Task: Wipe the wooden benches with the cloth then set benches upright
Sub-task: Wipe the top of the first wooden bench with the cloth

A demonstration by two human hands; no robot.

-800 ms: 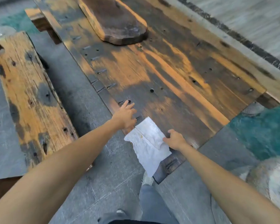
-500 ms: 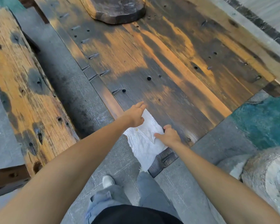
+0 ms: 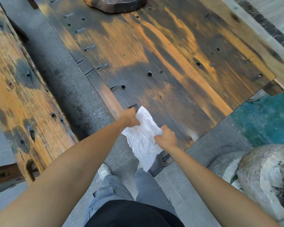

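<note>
A white cloth (image 3: 143, 140) lies over the near corner of a wide, dark-stained wooden surface (image 3: 170, 63), its lower end hanging past the edge. My left hand (image 3: 129, 116) is closed on the cloth's far left edge. My right hand (image 3: 166, 137) is closed on its right edge. A narrow wooden bench (image 3: 15, 95), orange with dark patches, runs along the left side.
A dark wooden block (image 3: 115, 4) rests on the wide surface at the top. Grey stone paving (image 3: 69, 86) shows between the two wooden pieces. A rough grey stone (image 3: 261, 174) sits at the lower right beside teal ground (image 3: 266, 122). My legs and shoe (image 3: 104, 170) are below.
Both hands went from lying flat on the cloth to gripping its edges. The view has moved closer to the wide surface.
</note>
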